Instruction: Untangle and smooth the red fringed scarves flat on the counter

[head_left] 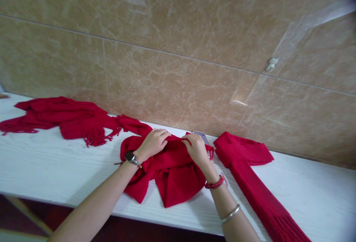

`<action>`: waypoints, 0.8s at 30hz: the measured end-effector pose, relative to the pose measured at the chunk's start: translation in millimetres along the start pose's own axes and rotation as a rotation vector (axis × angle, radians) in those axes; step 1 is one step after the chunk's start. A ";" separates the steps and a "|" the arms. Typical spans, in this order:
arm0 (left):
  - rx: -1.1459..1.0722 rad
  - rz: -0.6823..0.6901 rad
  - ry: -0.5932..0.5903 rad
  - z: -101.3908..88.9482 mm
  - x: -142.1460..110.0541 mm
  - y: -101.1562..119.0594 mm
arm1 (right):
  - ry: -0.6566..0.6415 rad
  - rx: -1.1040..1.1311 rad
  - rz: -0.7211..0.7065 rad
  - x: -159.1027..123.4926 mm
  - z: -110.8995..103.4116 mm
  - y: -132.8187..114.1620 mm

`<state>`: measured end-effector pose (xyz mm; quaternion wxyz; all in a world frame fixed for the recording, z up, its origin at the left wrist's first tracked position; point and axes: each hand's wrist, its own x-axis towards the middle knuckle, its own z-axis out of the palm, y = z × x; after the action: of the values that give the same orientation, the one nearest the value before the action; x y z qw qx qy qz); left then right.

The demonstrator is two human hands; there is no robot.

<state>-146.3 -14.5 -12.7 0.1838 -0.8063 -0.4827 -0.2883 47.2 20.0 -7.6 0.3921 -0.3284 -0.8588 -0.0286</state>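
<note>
A red scarf (180, 182) lies bunched on the white tabletop, two of its flaps spread toward the front edge. My left hand (154, 145), with a watch and a beaded bracelet at the wrist, is closed on the scarf's far edge. A short way to its right, my right hand (195, 150) pinches the same edge between thumb and fingers. Fabric sags between the two hands. Some fringe shows beside my right hand. Parts of the scarf are hidden under my hands and forearms.
To the left is a loose heap of fringed red scarves (66, 114). A neatly folded red scarf (247, 171) lies at the right, its fringe at the front. A phone (202, 137) sits behind my right hand. The white table (91, 175) meets a tan marbled wall (167, 79).
</note>
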 end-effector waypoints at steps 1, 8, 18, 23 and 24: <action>0.014 -0.036 0.025 -1.5 0.0 -2.8 | 0.033 0.022 0.036 0.8 -2.9 4.7; -0.126 -0.103 0.070 -9.6 -3.2 -9.1 | 0.029 -0.031 0.234 1.3 -11.2 26.7; -0.155 -0.123 0.000 -5.8 -1.1 -0.5 | -0.272 0.110 -0.166 -4.0 -4.6 -5.1; -0.105 -0.129 -0.003 -3.5 -2.4 -1.7 | -0.088 0.107 -0.027 -1.6 1.2 -3.0; -0.096 -0.129 -0.001 -3.2 -2.6 -1.4 | -0.053 0.117 0.012 -0.8 0.8 -1.3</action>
<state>-149.3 -17.5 -11.9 0.1257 -0.7814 -0.5195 -0.3220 46.3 18.7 -8.5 0.3880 -0.3108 -0.8670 0.0327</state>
